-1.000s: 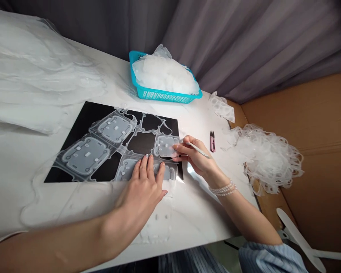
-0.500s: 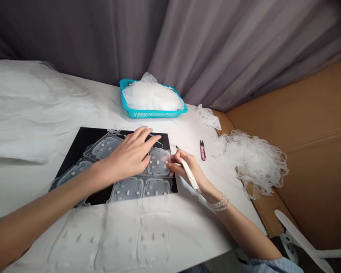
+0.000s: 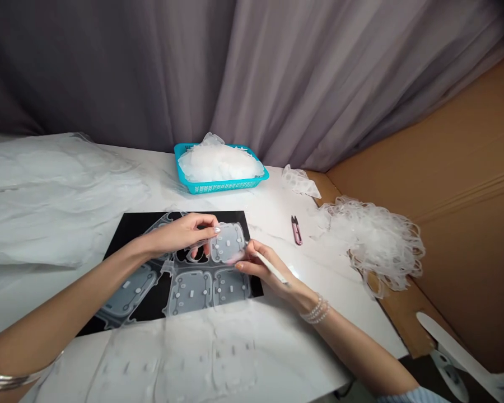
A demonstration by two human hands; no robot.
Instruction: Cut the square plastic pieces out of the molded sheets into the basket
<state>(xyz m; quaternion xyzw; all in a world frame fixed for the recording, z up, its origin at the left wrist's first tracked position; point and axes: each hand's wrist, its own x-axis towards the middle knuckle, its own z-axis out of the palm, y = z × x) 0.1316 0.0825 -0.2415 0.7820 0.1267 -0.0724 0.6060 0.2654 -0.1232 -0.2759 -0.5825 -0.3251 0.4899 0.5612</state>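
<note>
A translucent moulded sheet of rounded rectangular pads [image 3: 192, 294] lies partly over a black mat [image 3: 124, 229] and spills toward the table's front edge. One pad [image 3: 227, 244] at the sheet's upper right is raised a little. My left hand [image 3: 189, 232] pinches that pad's left edge between thumb and fingers. Closed round a slim white pen-like tool [image 3: 271, 267], my right hand [image 3: 265, 263] is at the pad's right edge. The tool's tip is close to this edge; exact contact is unclear. Some of my right fingertips are hidden or blurred behind the pad.
Pink-handled thread snips [image 3: 296, 230] lie right of the mat. A turquoise basket [image 3: 224, 186] heaped with translucent pieces stands behind. Stringy trimmings [image 3: 378, 243] pile up beside a cardboard wall [image 3: 457, 184]. At left is a large stack of translucent sheets [image 3: 46, 196].
My left hand has come down from above the sheet and taken hold of the pad's left edge. The pad is now slightly lifted. My right hand keeps the white tool at its right edge.
</note>
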